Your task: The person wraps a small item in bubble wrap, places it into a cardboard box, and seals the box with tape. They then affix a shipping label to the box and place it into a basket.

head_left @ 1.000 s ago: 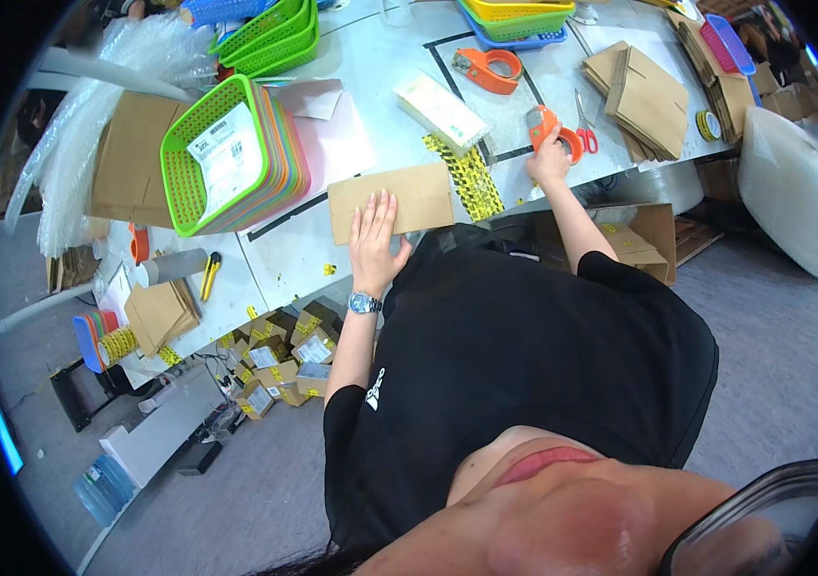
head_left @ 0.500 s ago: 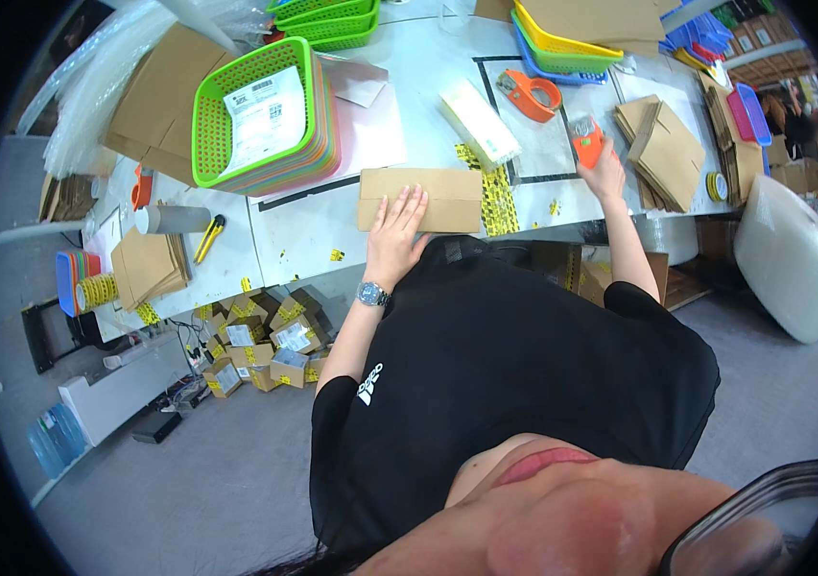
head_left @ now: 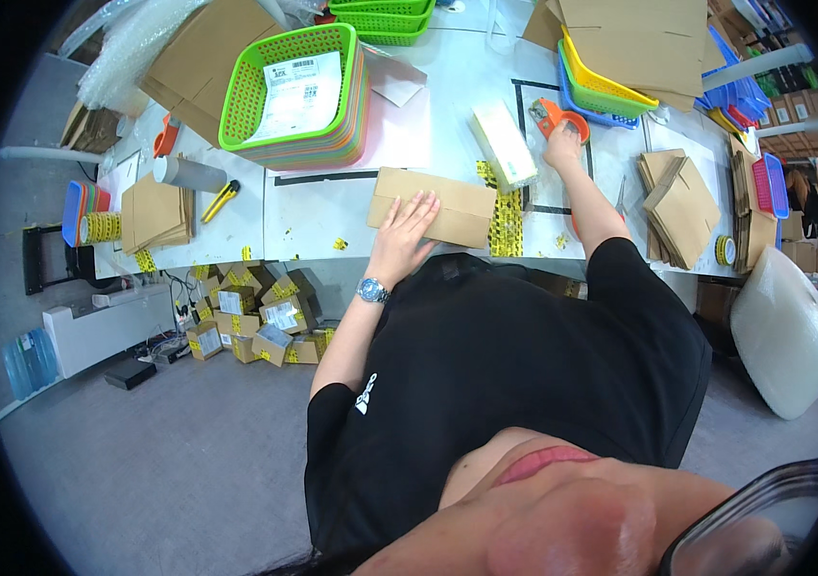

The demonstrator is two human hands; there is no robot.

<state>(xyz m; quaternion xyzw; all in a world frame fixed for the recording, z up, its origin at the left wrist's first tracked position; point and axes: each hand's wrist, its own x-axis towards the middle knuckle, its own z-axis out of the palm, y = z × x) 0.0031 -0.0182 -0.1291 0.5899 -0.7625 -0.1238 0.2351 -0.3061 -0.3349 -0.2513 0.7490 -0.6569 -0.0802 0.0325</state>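
Note:
My left hand (head_left: pixel 407 235) lies flat with fingers spread on a closed brown cardboard box (head_left: pixel 457 213), pressing it to the table near the front edge. The box sits slightly askew. Further out to the right, my right hand (head_left: pixel 563 146) has its fingers on the ring-shaped end of an orange tape dispenser (head_left: pixel 547 117); the fingertips are partly hidden against it. Beneath my right forearm, a second orange tool (head_left: pixel 577 228) is mostly covered. A white, soft-looking pack (head_left: pixel 504 149) rests between the box and the dispenser.
Stacked plastic baskets (head_left: pixel 356 134) with a printed sheet stand behind the box. Yellow-black tape strips (head_left: pixel 507 230) stick to the table. Flat cardboard pieces (head_left: pixel 682 206) lie at right, with a tape roll (head_left: pixel 724 251). A yellow cutter (head_left: pixel 222 202) lies left; taped parcels (head_left: pixel 260 312) are piled below.
My right hand has left the nearer orange tool and reached farther, onto the other orange tape dispenser. The box under my left hand has turned slightly, its right end nearer me.

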